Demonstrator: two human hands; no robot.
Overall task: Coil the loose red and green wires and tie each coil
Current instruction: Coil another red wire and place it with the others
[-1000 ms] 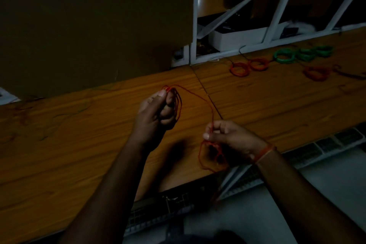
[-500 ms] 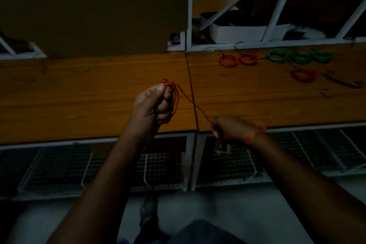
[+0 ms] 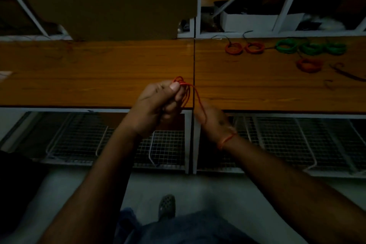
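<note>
My left hand (image 3: 158, 103) pinches a small bundle of red wire loops (image 3: 183, 89) between thumb and fingers, above the front edge of the wooden bench (image 3: 99, 77). One red strand runs from the bundle down across the back of my right hand (image 3: 213, 120), which is blurred just right of the left hand; its grip on the strand is hidden. Finished coils lie at the back right: two red coils (image 3: 244, 48), three green coils (image 3: 311, 47), and another red coil (image 3: 309, 65).
A large brown board (image 3: 111, 0) leans behind the bench on the left. White shelf framing (image 3: 285, 0) with a white box stands behind on the right. Wire mesh baskets (image 3: 162, 144) hang under the bench. A dark wire piece (image 3: 348, 72) lies at the far right.
The camera has tilted down toward the floor. My right hand has moved up and left, close to the left hand, bringing the red strand round toward the bundle. The left hand still pinches the loops.
</note>
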